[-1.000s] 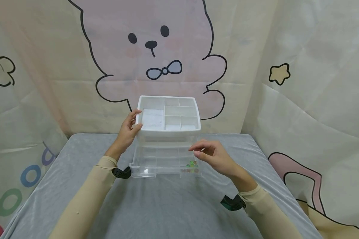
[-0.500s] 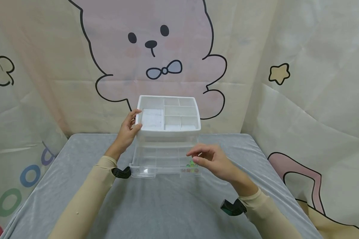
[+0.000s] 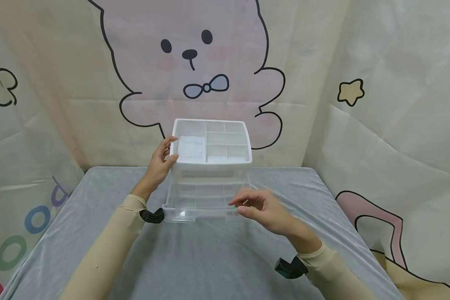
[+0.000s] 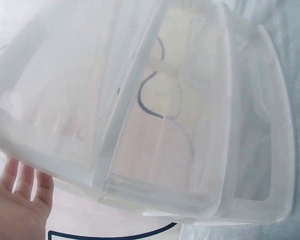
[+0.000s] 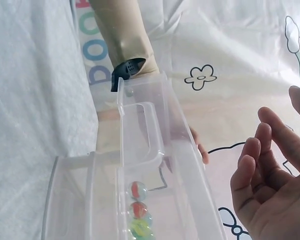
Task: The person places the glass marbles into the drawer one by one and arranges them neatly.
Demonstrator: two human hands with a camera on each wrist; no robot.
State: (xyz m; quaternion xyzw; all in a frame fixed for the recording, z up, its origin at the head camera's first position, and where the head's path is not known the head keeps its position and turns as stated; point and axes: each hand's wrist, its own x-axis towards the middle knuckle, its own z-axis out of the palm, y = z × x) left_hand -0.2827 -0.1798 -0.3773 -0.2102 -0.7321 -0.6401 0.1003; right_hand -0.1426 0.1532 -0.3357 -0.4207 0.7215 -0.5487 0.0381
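Note:
A clear plastic drawer organizer (image 3: 211, 176) with a white compartmented top tray (image 3: 211, 163) stands on the cloth-covered table. Its lower drawer (image 3: 195, 213) is pulled out toward me. My left hand (image 3: 158, 168) grips the left side of the organizer near the tray, fingers along its edge in the left wrist view. Over the drawer's right end hovers my right hand (image 3: 264, 210), its fingers loosely bent and nothing visible between thumb and fingertips. Several glass marbles (image 5: 139, 210) with red and yellow-green swirls lie in the drawer. In the head view that hand hides most of them.
Grey-blue cloth (image 3: 210, 258) covers the table. Patterned fabric walls (image 3: 303, 50) rise at the back and sides. Black wrist cameras (image 3: 291, 267) are strapped at both sleeves.
My right hand has moved a little left and down over the drawer's right end, covering the marbles in the head view. The left hand and organizer have stayed in place.

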